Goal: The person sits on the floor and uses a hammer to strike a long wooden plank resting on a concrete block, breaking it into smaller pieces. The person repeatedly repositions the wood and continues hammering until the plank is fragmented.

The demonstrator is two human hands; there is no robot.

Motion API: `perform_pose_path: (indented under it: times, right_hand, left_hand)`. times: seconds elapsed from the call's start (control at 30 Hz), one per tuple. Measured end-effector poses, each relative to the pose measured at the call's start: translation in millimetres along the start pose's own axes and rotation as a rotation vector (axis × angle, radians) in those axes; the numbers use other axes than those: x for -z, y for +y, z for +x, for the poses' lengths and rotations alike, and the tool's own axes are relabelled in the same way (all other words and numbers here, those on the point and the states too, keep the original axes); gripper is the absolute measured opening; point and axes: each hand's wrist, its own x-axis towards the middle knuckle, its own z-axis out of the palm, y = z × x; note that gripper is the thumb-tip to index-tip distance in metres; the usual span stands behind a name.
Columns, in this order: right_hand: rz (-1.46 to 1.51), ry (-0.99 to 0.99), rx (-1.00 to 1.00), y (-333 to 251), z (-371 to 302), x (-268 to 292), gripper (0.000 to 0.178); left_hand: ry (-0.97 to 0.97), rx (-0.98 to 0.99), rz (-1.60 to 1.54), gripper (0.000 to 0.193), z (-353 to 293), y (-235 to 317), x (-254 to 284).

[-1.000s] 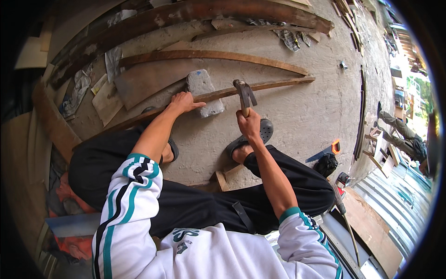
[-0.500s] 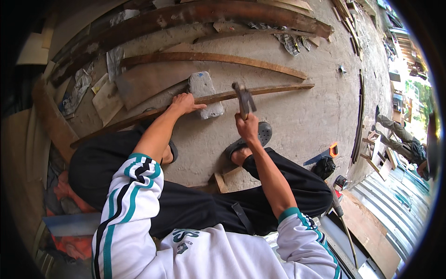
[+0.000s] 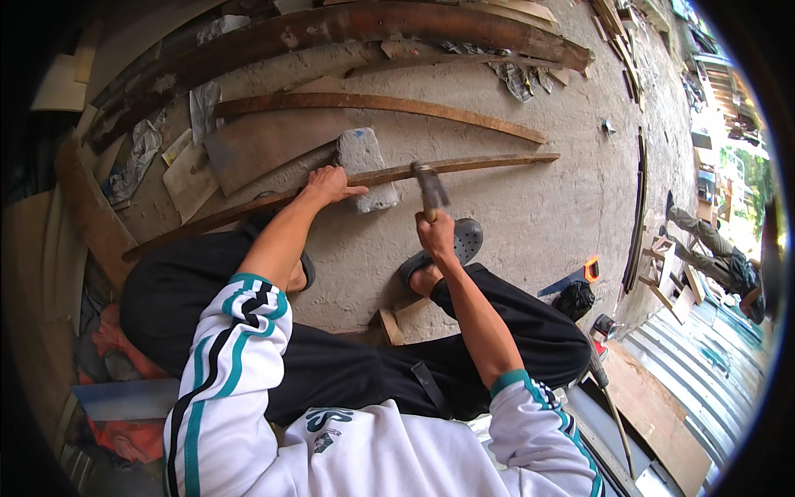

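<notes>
A long, narrow wooden strip (image 3: 489, 162) lies across a whitish block (image 3: 358, 147), its right part reaching out beyond the block. My left hand (image 3: 328, 184) holds the strip down beside the block, fingers over the wood and thumb pointing right. In my right hand (image 3: 436, 234) is a claw hammer (image 3: 431, 186), gripped by its handle. Its head, smeared by motion, is at the strip's near edge just right of the block; whether it touches the wood I cannot tell.
Another wooden strip (image 3: 389, 103) and a thick brown beam (image 3: 331, 30) lie farther off. A handsaw (image 3: 571, 277) with an orange handle rests on the floor at right, by a black bag (image 3: 575, 300). Another person (image 3: 712, 240) is at far right, near corrugated sheets (image 3: 704, 356).
The hammer has swung down and slightly left, its head now lower against the strip. My right hand has dropped a little toward me. My left hand stays in place on the strip.
</notes>
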Motion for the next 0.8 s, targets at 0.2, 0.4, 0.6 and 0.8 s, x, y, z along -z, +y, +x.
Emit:
perform_pose_path:
  times: [0.2, 0.4, 0.6, 0.8]
  right_hand:
    - [-0.219, -0.095, -0.106, 75.8, -17.5, -30.6, 0.033]
    - [0.044, 0.077, 0.000, -10.8, -7.4, 8.2, 0.029]
    - [-0.254, -0.166, -0.009, 34.4, 4.1, 7.7, 0.027]
    - [-0.255, -0.107, 0.033, 43.8, -4.6, 8.4, 0.027]
  left_hand:
    - [0.080, -0.036, -0.030, 0.091, 4.7, -6.2, -8.5]
    - [0.029, -0.006, -0.022, 0.090, 2.1, -3.5, -4.0]
    - [-0.045, -0.014, -0.006, 0.090, 2.2, 3.5, 0.7]
    - [0.094, -0.082, -0.005, 0.087, 7.9, -8.9, -10.6]
